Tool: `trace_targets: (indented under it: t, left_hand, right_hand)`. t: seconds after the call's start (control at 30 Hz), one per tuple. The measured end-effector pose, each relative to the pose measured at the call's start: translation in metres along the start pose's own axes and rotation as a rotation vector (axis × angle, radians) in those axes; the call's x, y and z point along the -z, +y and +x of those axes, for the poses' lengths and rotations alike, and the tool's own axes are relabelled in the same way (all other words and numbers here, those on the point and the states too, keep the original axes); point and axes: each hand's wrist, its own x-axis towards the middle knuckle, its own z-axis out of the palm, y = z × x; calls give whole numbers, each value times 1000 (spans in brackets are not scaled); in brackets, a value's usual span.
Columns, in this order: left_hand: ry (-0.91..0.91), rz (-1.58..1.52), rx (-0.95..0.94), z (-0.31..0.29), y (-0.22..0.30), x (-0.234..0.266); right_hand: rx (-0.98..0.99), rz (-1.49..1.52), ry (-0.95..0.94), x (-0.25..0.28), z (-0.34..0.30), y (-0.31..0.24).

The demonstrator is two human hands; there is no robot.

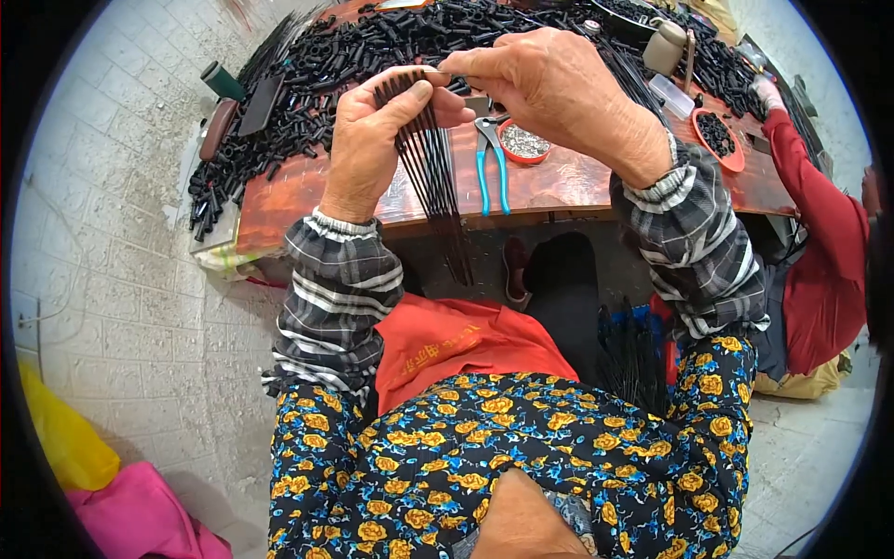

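My left hand (364, 140) is raised over the near edge of the table, closed around a fanned bundle of thin black rods (436, 182). Their long ends hang down past the edge. My right hand (570, 98) meets it near the rods' upper ends, thumb and index finger pinched together. Whatever sits in that pinch is too small to make out. Below the two hands, blue-handled pliers (481, 177) lie on the table beside a round red dish (527, 162) holding small silvery pieces.
A big heap of short black tubular parts (307, 98) covers the reddish table (573, 186). An orange-red tray (736, 164) of black pieces and a beige jug (664, 47) stand on the right. Another person's red sleeve (808, 177) reaches in there. More black rods (631, 359) stand by my lap.
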Motion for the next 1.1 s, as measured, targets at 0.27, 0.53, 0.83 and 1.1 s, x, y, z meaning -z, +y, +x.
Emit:
trace_targets:
  t: [0.27, 0.53, 0.83, 1.1]
  left_hand:
    - [-11, 35, -3, 1, -3, 2]
    - [13, 89, -18, 1, -3, -4]
    - [-17, 95, -5, 4, -1, -1]
    - [-12, 187, -15, 2, 1, -4]
  right_hand:
    - [89, -106, 15, 4, 2, 3]
    - [-112, 81, -221, 37, 18, -13]
    - [-80, 271, -140, 21, 18, 8]
    - [67, 371, -4, 18, 20, 13]
